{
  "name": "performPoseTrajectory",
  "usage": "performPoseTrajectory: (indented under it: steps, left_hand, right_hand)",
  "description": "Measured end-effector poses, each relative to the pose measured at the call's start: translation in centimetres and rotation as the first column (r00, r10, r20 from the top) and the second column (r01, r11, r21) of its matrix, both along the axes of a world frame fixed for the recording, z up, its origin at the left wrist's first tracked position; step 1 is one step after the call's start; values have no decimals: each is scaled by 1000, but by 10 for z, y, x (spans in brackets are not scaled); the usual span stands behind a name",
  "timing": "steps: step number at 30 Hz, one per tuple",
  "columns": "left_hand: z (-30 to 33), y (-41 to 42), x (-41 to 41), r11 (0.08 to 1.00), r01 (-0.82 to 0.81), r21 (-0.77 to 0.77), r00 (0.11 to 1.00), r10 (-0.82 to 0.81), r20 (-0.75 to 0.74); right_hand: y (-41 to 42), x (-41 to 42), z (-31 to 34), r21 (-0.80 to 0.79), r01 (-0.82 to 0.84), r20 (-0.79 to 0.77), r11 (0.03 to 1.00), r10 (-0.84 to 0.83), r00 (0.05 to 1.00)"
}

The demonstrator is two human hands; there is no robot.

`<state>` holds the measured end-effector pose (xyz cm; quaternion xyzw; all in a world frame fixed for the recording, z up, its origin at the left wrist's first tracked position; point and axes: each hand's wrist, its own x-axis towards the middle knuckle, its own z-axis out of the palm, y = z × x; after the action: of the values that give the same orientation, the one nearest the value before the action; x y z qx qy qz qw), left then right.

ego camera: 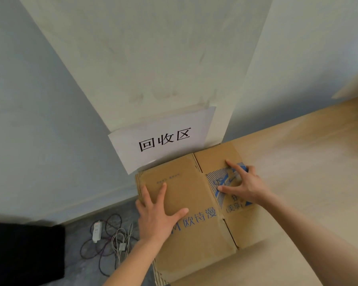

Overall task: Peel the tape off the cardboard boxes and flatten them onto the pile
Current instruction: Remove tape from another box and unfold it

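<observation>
- Ahead of you stands a cream pillar (149, 58) with faint smudges low on its face.
- A white paper sign (163, 139) printed with black characters is fixed at the pillar's base.
- Pale blue-grey walls (29, 100) flank the pillar on both sides.
- To your right, the floor (298, 145) is light wood-tone.
- To your left, the floor is dark grey; a white power strip (97, 231) lies there among tangled cables (112, 242).
- A black object (25, 252) fills the lower left corner.
- Lighting is soft and even.

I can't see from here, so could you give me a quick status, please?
Both hands, left and right, press flat. Flattened cardboard box on pile. Nothing in the way.
</observation>
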<state>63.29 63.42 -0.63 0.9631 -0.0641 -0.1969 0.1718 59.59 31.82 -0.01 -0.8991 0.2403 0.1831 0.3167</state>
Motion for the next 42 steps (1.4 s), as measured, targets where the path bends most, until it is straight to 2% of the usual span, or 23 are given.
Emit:
performPoseTrajectory:
  steps: [2, 4, 7, 9, 13, 17, 27, 33, 42]
  left_hand:
    - [0, 2, -6, 1000, 10, 4, 1000, -9, -26]
    - [2, 1, -5, 999, 25, 37, 999, -24, -35]
    - [8, -7, -4, 972, 101, 213, 984, -130, 123]
    - [6, -15, -4, 953, 159, 258, 953, -216, 210]
    - [-8, -27, -8, 943, 213, 255, 943, -267, 199]
    - [-16, -26, -12, 937, 249, 246, 909, -314, 275]
    - [-36, -27, -11, 940, 243, 237, 892, -313, 327]
    - [-6, -28, -9, 920, 258, 294, 927, -321, 193]
    - [92, -21, -42, 912, 354, 206, 897, -394, 200]
  right_hand:
    - [2, -7, 2, -23, -5, -33, 1000, 4, 999]
    - [8, -7, 4, -137, -44, -43, 990, 39, 998]
    - [36, -5, -1, -399, -136, 70, 907, 178, 982]
    - [63, -9, -9, -438, -129, 168, 889, 222, 961]
    - [86, -16, -25, -499, -92, 199, 862, 217, 956]
    - [85, -16, -28, -535, -65, 230, 842, 219, 948]
    - [85, -15, -41, -564, -45, 258, 824, 227, 939]
    - [86, -10, -4, -569, -160, 67, 807, 240, 969]
    - [84, -78, 89, -540, -91, 90, 837, 165, 982]
